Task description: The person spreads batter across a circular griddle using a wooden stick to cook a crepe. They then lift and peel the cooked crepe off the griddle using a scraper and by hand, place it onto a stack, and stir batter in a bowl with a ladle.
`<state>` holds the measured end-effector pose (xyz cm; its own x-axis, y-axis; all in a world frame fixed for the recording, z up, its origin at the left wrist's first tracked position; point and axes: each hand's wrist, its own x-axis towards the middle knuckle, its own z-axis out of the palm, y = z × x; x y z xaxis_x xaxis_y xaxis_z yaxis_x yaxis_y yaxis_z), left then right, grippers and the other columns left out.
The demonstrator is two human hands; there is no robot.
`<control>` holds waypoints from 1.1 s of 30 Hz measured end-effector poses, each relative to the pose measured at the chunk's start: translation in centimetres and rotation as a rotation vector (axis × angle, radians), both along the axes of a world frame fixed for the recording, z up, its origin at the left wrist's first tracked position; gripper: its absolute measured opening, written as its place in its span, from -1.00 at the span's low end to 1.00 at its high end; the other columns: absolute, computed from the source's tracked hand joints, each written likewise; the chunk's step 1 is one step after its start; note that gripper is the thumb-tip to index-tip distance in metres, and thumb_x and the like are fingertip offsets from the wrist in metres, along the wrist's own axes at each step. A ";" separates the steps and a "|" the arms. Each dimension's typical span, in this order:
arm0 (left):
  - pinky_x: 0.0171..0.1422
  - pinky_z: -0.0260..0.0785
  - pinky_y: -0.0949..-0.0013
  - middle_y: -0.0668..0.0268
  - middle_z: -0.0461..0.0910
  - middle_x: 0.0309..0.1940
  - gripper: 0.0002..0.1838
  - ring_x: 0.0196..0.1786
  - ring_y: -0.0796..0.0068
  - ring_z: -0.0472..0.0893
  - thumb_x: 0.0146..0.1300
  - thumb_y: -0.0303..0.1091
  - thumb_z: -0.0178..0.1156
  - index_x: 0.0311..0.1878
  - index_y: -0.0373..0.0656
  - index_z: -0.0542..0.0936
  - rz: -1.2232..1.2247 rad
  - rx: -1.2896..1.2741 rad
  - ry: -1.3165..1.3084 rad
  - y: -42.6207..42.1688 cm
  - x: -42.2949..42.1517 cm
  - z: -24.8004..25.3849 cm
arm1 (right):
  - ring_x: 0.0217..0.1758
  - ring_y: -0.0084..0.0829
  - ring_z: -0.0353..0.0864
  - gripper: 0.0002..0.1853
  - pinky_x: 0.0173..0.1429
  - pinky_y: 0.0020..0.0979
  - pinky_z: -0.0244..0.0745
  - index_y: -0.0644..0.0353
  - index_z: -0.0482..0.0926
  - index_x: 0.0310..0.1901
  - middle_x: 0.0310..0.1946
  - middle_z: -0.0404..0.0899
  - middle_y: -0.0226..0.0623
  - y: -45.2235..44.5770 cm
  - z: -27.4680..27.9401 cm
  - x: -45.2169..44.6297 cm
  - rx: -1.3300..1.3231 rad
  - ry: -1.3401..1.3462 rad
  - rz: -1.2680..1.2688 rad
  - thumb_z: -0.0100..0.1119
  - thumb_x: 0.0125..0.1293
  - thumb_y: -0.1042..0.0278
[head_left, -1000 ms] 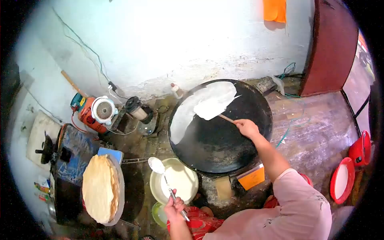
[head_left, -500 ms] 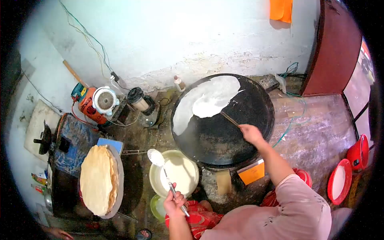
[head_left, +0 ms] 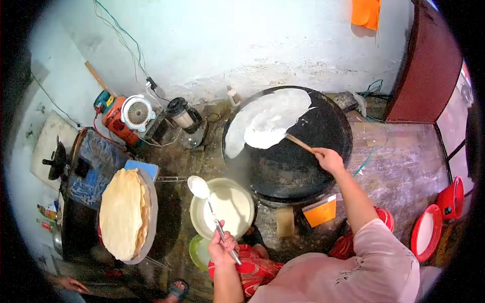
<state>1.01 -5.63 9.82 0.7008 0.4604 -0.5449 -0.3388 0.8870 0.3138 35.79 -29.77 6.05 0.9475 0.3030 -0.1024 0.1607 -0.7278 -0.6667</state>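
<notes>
My right hand (head_left: 329, 160) is closed on the wooden handle of a spreader (head_left: 300, 143). The spreader's far end is in white batter (head_left: 275, 113) on the upper left of a large round black griddle (head_left: 288, 171). Lower down, my left hand (head_left: 223, 247) grips the metal handle of a ladle (head_left: 199, 188). The ladle's batter-coated bowl is over the left rim of a pale tub of batter (head_left: 230, 211). Left of the tub, a stack of thin round flatbreads (head_left: 122, 214) lies on a round board.
A blower (head_left: 136, 113), an orange machine (head_left: 112, 117) and a grinder-like jar (head_left: 182, 115) stand at the back left. Red basins (head_left: 425, 233) are at the right. Another person's hand (head_left: 70, 284) shows at the lower left. A green bowl (head_left: 200, 251) sits below the tub.
The whole view has shifted, so the griddle appears higher and further right. Another person's hand and a sandaled foot have come into view at the lower left. Both my hands keep their holds.
</notes>
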 end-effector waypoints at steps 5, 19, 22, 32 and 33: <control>-0.68 0.08 0.57 0.31 0.36 -0.56 -0.64 -0.64 0.58 0.23 0.38 -0.26 -0.19 0.15 -0.18 0.37 -0.015 -0.035 -0.049 -0.3 -0.1 0.9 | -0.08 -0.18 0.56 -0.72 0.03 -0.26 0.45 -0.17 0.57 -0.02 -0.14 0.59 -0.22 4.0 -1.3 -2.9 -0.018 0.040 0.130 0.02 0.25 0.16; -0.67 0.08 0.56 0.34 0.32 -0.60 -0.66 -0.66 0.59 0.21 0.37 -0.26 -0.17 0.11 -0.17 0.40 -0.038 -0.038 -0.075 0.5 -1.3 -0.1 | -0.18 -0.18 0.59 -0.72 -0.13 -0.22 0.49 -0.22 0.59 -0.05 -0.26 0.61 -0.23 1.1 3.0 -6.1 -0.116 -0.220 0.211 0.07 0.20 0.12; -0.67 0.08 0.55 0.35 0.32 -0.60 -0.66 -0.65 0.59 0.23 0.38 -0.25 -0.17 0.11 -0.18 0.39 -0.055 -0.019 -0.085 0.6 -1.6 -0.6 | -0.15 -0.18 0.59 -0.71 -0.05 -0.30 0.46 -0.07 0.58 -0.04 -0.22 0.60 -0.17 1.0 -1.1 -5.5 0.040 -0.056 0.007 0.05 0.22 0.18; -0.66 0.13 0.53 0.29 0.39 -0.55 -0.67 -0.65 0.57 0.26 0.37 -0.27 -0.17 0.10 -0.18 0.40 -0.097 0.023 -0.081 0.9 -2.6 -0.9 | -0.18 -0.18 0.59 -0.74 -0.10 -0.24 0.48 -0.16 0.60 -0.06 -0.26 0.61 -0.21 -1.1 1.1 -9.5 -0.066 -0.163 0.030 0.07 0.22 0.13; -0.66 0.13 0.53 0.29 0.39 -0.55 -0.67 -0.65 0.57 0.26 0.37 -0.27 -0.17 0.10 -0.18 0.40 -0.095 0.016 -0.080 0.9 -2.6 -0.8 | -0.17 -0.18 0.59 -0.74 -0.08 -0.26 0.48 -0.11 0.60 -0.06 -0.24 0.61 -0.19 -1.4 -0.3 -9.3 -0.039 -0.115 -0.067 0.06 0.23 0.14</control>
